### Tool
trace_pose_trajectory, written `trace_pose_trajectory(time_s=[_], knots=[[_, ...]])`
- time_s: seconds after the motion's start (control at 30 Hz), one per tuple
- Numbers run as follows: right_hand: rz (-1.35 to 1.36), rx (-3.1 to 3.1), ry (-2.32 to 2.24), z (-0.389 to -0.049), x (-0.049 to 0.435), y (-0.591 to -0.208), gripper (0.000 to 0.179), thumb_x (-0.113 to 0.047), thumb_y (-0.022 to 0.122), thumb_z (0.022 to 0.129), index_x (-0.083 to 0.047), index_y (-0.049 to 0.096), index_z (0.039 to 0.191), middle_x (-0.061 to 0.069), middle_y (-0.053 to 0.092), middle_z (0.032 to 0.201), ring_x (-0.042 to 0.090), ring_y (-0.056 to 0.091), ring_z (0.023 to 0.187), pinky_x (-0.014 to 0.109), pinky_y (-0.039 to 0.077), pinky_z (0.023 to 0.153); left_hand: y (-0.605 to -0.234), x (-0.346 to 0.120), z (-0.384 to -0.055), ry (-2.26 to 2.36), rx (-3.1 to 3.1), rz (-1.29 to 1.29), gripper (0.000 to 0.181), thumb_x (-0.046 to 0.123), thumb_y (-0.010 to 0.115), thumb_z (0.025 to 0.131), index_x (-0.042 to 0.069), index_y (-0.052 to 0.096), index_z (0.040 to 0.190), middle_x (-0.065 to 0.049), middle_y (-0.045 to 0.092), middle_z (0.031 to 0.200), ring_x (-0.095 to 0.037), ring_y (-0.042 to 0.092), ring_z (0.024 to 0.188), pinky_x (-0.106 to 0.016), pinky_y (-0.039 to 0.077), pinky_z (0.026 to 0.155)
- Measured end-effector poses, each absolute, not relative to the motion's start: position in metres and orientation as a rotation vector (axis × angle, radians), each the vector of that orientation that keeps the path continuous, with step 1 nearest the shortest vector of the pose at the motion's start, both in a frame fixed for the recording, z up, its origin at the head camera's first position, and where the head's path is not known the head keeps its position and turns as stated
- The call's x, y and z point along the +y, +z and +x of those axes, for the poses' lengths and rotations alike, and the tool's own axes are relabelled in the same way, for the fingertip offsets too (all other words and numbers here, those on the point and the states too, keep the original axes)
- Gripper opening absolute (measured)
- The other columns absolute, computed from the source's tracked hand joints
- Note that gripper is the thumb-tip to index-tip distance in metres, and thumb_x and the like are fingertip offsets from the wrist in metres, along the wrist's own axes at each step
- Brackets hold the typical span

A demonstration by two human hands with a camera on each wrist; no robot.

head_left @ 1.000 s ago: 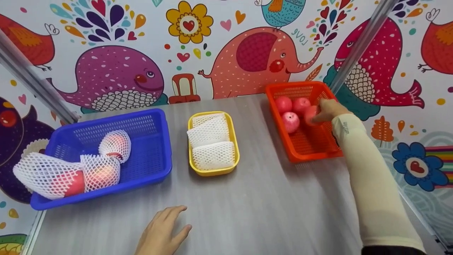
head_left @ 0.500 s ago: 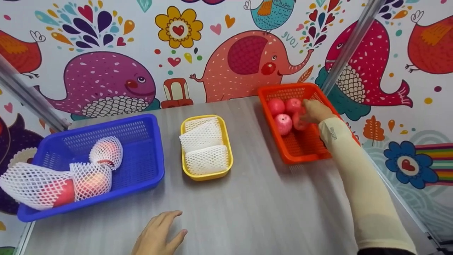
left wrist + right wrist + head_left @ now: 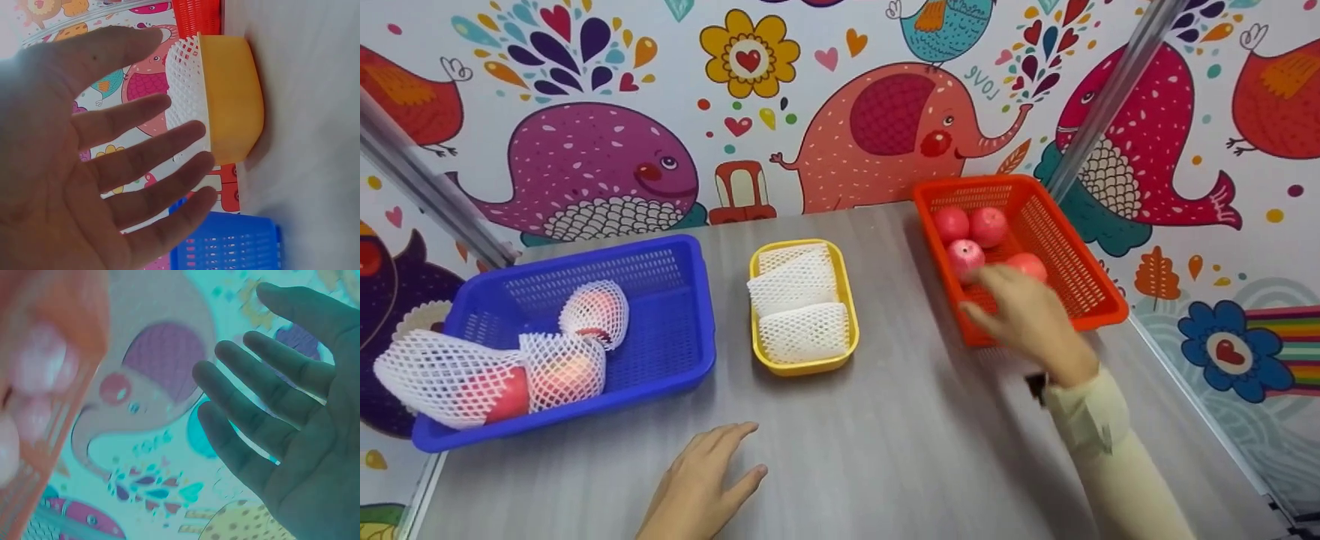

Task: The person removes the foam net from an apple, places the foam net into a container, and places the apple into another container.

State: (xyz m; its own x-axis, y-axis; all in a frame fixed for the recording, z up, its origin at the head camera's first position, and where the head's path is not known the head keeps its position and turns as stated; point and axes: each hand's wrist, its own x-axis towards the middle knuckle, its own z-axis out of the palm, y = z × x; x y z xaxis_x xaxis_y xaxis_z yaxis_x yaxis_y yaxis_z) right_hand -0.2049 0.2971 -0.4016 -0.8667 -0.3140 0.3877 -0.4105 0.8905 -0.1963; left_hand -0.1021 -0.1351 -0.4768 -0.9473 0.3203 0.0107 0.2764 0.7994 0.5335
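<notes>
In the head view my right hand (image 3: 1030,321) is over the near end of the red basket (image 3: 1076,251), with nothing held. The right wrist view has that hand's fingers spread, apart from the basket at left. Several red apples (image 3: 988,226) lie inside; one apple (image 3: 1027,265) sits partly behind the hand. My left hand (image 3: 696,480) hovers low over the table's near side, thumb apart from the relaxed fingers, holding nothing. Ahead of it stands the yellow basket (image 3: 806,368), filled with folded white foam net sleeves (image 3: 804,331).
At left, a blue basket (image 3: 660,319) contains three apples in white foam nets (image 3: 566,373); the leftmost net (image 3: 442,375) hangs over its rim. A grey table (image 3: 870,442) carries the baskets. Patterned panels (image 3: 825,45) and metal posts (image 3: 1110,105) enclose it.
My right hand has let go of an apple inside the red basket and drawn back towards me. That apple now lies apart from the others. The left hand has barely moved.
</notes>
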Motion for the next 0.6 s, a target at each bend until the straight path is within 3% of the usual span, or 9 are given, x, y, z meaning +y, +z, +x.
trace_pose_trajectory(time_s=[0.2, 0.3, 0.6], knots=[[0.765, -2.426, 0.487, -0.144, 0.268, -0.444, 0.034, -0.017, 0.083, 0.079, -0.006, 0.071, 0.108, 0.005, 0.071, 0.102, 0.022, 0.067, 0.089, 0.041, 0.057, 0.073, -0.479, -0.134, -0.101, 0.851, 2.992, 0.604, 0.047, 0.030, 0.082, 0.084, 0.015, 0.066, 0.125, -0.002, 0.066, 0.121, -0.025, 0.061, 0.114, -0.047, 0.049, 0.094], [0.829, -2.391, 0.553, -0.124, 0.254, -0.459, 0.034, -0.018, 0.084, 0.078, -0.008, 0.071, 0.108, 0.001, 0.070, 0.103, 0.019, 0.067, 0.090, 0.040, 0.056, 0.072, -0.481, -0.134, -0.099, 0.862, 2.994, 0.591, 0.046, 0.029, 0.082, 0.084, 0.015, 0.067, 0.124, -0.002, 0.066, 0.120, -0.025, 0.061, 0.113, -0.048, 0.050, 0.094], [0.784, -2.473, 0.669, -0.097, 0.236, -0.481, 0.036, -0.019, 0.086, 0.078, -0.014, 0.070, 0.110, -0.006, 0.069, 0.104, 0.014, 0.066, 0.091, 0.038, 0.056, 0.073, -0.479, -0.140, -0.103, 0.888, 3.019, 0.591, 0.043, 0.028, 0.082, 0.083, 0.015, 0.068, 0.122, -0.001, 0.067, 0.118, -0.024, 0.062, 0.110, -0.047, 0.050, 0.093]])
